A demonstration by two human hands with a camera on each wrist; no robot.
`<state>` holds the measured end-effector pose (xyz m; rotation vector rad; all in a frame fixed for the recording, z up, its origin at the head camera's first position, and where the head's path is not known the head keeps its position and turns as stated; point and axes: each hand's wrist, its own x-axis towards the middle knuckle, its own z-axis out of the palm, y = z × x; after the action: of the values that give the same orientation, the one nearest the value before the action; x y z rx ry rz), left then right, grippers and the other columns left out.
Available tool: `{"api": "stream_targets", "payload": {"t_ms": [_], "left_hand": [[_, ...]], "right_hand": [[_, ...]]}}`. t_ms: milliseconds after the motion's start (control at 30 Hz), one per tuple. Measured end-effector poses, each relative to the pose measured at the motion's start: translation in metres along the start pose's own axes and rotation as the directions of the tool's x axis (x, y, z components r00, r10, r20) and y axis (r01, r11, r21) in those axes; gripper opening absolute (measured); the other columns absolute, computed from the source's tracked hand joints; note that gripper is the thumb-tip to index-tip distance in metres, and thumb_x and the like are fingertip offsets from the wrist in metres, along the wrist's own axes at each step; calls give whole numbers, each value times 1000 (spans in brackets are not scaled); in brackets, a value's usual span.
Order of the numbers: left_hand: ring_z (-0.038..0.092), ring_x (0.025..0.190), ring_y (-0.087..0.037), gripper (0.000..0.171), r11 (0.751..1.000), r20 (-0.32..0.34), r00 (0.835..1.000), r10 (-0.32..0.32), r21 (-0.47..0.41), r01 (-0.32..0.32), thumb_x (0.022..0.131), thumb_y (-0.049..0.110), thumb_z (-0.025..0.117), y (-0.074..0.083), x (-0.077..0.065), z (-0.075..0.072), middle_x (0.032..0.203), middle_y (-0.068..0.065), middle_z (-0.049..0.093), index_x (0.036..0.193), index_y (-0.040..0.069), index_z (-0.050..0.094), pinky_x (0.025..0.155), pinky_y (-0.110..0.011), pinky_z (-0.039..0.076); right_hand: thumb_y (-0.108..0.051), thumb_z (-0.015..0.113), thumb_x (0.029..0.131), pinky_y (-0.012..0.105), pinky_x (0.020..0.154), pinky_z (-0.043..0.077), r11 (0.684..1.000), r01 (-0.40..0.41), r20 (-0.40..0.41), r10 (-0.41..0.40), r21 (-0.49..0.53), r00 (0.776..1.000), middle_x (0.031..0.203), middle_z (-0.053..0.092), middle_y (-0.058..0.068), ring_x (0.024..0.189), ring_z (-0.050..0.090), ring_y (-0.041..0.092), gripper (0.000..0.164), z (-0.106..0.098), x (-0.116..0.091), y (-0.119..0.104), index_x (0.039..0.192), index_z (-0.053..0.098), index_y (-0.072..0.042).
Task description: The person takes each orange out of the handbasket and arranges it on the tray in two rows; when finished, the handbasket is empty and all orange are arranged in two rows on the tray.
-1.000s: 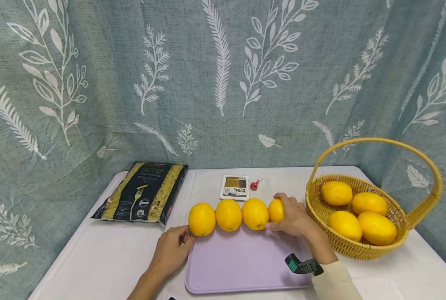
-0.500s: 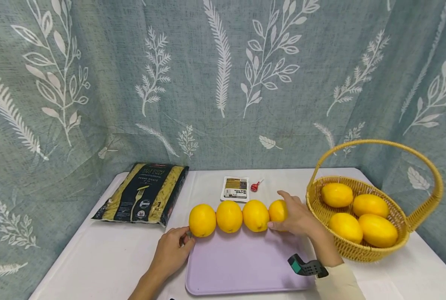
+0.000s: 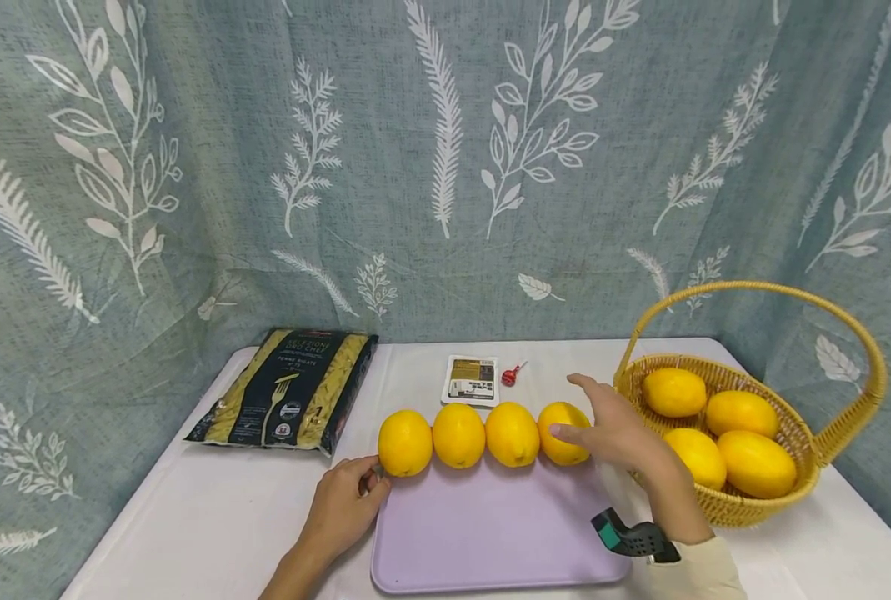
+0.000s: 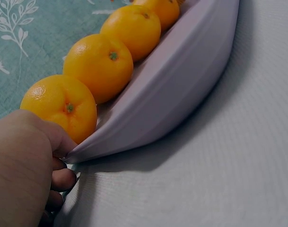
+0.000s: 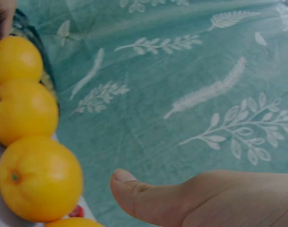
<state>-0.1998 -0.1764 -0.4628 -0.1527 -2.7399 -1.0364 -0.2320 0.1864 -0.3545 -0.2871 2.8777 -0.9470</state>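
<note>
Several oranges stand side by side in a row along the far side of a lilac tray [image 3: 498, 533]. My left hand [image 3: 343, 500] grips the tray's left edge beside the leftmost orange [image 3: 405, 442]. In the left wrist view, the fingers of that hand [image 4: 21, 165] curl at the tray's corner. My right hand [image 3: 621, 429] is spread beside the rightmost orange [image 3: 563, 414], thumb overlapping it in the head view, palm holding nothing. The right wrist view shows the right thumb [image 5: 153, 198] sticking out straight, apart from the oranges visible there.
A wicker basket [image 3: 745, 508] with a tall handle stands at the right, holding several yellow-orange fruits. A bag of penne pasta [image 3: 287, 387] lies at the back left. Behind the row are a small flat packet [image 3: 471, 381] and a red lollipop [image 3: 509, 376]. A patterned curtain [image 3: 415, 167] hangs behind.
My right hand has let go of the rightmost orange and drawn back to the right, fingers opening. The orange stays in the row. My left hand keeps its place at the tray's edge.
</note>
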Motion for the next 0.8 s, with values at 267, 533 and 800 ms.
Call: {"api": "stream_targets", "payload": {"t_ms": [267,533,800], "left_hand": [[45,69,-11,4,1000,-5,1000,4,-6,-4,87,12,73,0,0,0,70,8,50,89,11,69,63,-26,37],[45,70,-11,4,1000,2,1000,-5,-7,5,87,12,73,0,0,0,70,8,51,90,11,70,64,-26,37],[45,70,-12,5,1000,1,1000,-10,-11,10,87,13,73,0,-1,0,71,8,50,89,10,69,64,-26,37]], "right_hand": [[-44,70,93,64,99,44,1000,-11,-31,11,11,999,154,38,28,127,51,51,82,-17,-10,2,156,34,-5],[-49,66,95,68,104,36,999,-49,-32,49,14,998,152,37,32,137,38,53,84,-26,-15,11,156,32,-3],[-56,62,95,69,106,33,988,-156,-41,156,-11,987,153,31,37,138,32,57,93,-43,-23,27,157,25,3]]}}
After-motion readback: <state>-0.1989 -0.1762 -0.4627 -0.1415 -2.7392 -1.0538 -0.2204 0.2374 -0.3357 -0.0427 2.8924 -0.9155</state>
